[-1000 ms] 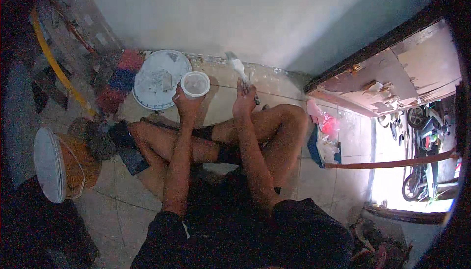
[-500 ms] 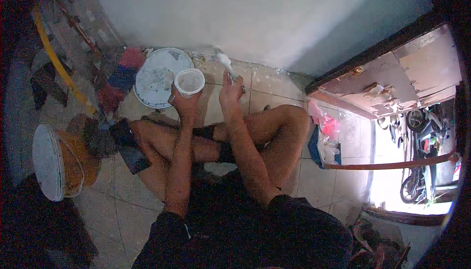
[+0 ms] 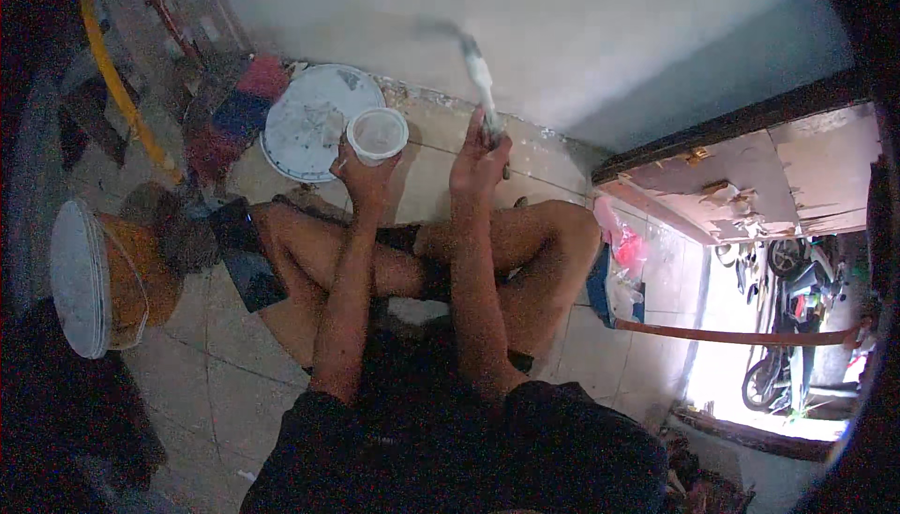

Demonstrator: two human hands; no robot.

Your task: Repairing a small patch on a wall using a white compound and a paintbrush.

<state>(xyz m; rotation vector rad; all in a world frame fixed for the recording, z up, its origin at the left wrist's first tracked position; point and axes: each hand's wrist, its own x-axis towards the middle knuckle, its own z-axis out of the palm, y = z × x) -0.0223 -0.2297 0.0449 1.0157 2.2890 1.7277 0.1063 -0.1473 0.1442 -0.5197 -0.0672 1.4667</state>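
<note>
Your left hand (image 3: 367, 181) grips a white tub (image 3: 377, 136) while your right hand (image 3: 478, 165) holds a brush (image 3: 479, 73) near the wall (image 3: 600, 26).

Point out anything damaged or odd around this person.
The pale door panel at right looks damaged: its surface is torn and peeling in ragged patches. The white round lid near the left hand carries greyish smears.
</note>
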